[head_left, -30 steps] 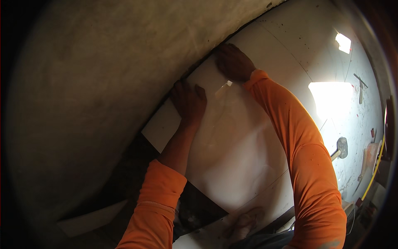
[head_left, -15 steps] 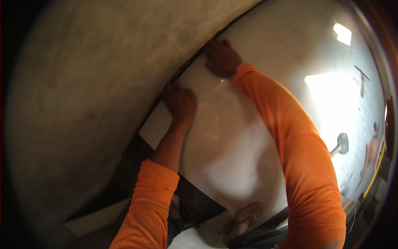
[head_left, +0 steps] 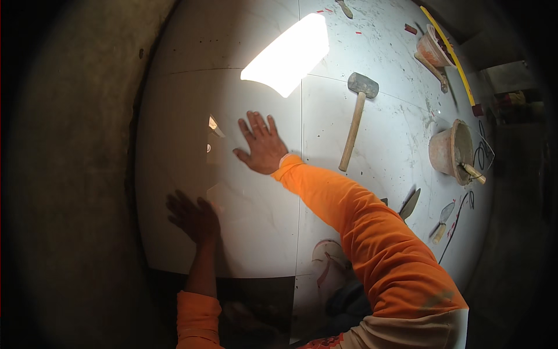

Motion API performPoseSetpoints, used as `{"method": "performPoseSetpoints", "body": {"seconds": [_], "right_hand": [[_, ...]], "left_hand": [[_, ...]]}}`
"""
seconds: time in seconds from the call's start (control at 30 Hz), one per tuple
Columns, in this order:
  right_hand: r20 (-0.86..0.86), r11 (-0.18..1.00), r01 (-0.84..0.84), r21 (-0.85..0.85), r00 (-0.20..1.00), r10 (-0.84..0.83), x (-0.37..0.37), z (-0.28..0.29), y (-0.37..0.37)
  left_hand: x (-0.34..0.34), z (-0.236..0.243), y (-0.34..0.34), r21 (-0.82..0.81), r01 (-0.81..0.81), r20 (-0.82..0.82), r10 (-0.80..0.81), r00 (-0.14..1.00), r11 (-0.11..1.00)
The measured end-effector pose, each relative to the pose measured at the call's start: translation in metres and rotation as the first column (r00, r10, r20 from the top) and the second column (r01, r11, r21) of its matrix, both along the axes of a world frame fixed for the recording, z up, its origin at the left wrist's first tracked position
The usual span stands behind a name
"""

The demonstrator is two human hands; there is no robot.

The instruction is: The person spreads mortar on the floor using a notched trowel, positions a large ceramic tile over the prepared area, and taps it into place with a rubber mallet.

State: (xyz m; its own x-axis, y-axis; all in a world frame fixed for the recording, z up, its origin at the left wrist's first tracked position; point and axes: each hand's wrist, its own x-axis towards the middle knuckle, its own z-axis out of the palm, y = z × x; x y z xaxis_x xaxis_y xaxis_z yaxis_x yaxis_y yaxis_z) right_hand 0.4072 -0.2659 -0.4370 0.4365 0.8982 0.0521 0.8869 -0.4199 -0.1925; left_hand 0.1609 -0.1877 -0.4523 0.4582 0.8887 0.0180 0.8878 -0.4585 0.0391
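Both palms rest on a glossy white floor tile point(head_left: 256, 221) with faint grey veins. My left hand point(head_left: 196, 218) lies with fingers spread near the tile's left side, in shadow. Farther up and to the right, my right hand point(head_left: 263, 144) presses flat with its fingers apart, close to the joint with the neighbouring tile. Neither hand holds anything. To the right of my right hand lies a rubber mallet point(head_left: 363, 87) with a dark head and wooden handle.
A rough wall point(head_left: 75, 174) runs along the left. Below the tile is a dark gap point(head_left: 250, 302). On the right stand a mortar bucket point(head_left: 444, 152) and another bucket point(head_left: 431, 49), with a yellow level point(head_left: 456, 64), a trowel point(head_left: 411, 203) and a smaller trowel point(head_left: 444, 221).
My view has turned toward the right. Both hands have left the tile's edge by the wall and now lie flat on its face, fingers spread. The mallet and buckets show more fully.
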Motion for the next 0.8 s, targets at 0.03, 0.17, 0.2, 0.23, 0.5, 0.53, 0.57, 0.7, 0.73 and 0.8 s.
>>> {"method": "performPoseSetpoints", "body": {"seconds": [0.03,0.17,0.2,0.23,0.5,0.53,0.57,0.7,0.73,0.8], "right_hand": [[0.04,0.993,0.117,-0.003,0.992,-0.117,0.025,-0.005,-0.019],[0.0,0.941,0.327,-0.091,0.944,-0.329,0.08,-0.013,-0.078],[-0.012,0.932,0.348,-0.099,0.937,-0.35,0.085,-0.011,-0.083],[-0.011,0.931,0.35,-0.099,0.936,-0.353,0.086,-0.013,-0.094],[-0.249,0.896,-0.015,-0.443,0.963,-0.107,0.043,0.042,-0.194],[-0.382,0.861,-0.096,-0.499,0.916,-0.119,0.042,0.06,-0.206],[-0.388,0.867,-0.102,-0.488,0.915,-0.111,0.041,0.063,-0.22],[-0.619,0.986,0.141,-0.092,0.767,-0.167,0.037,0.048,-0.226],[-0.602,0.969,0.237,0.076,0.786,-0.145,0.034,0.039,-0.213],[-0.382,0.965,0.226,0.135,0.91,-0.16,0.026,0.019,-0.184]], "left_hand": [[0.005,0.004,-0.025,-0.038,0.07,0.015,-0.07,0.997,0.997],[0.017,0.021,-0.12,-0.278,0.334,0.053,-0.333,0.942,0.901],[0.017,0.024,-0.141,-0.309,0.388,0.06,-0.389,0.919,0.869],[0.02,0.019,-0.166,-0.331,0.447,0.073,-0.45,0.89,0.831],[0.051,0.016,-0.193,-0.476,0.717,0.348,-0.639,0.686,0.509],[0.059,0.014,-0.174,-0.451,0.778,0.46,-0.634,0.622,0.436],[0.074,0.013,-0.153,-0.4,0.761,0.361,-0.675,0.643,0.511],[0.156,0.014,-0.066,-0.236,0.702,0.091,-0.704,0.704,0.672],[0.176,0.016,-0.051,-0.225,0.691,0.048,-0.7,0.712,0.687],[0.213,0.026,-0.035,-0.217,0.655,0.018,-0.668,0.744,0.724]]}}
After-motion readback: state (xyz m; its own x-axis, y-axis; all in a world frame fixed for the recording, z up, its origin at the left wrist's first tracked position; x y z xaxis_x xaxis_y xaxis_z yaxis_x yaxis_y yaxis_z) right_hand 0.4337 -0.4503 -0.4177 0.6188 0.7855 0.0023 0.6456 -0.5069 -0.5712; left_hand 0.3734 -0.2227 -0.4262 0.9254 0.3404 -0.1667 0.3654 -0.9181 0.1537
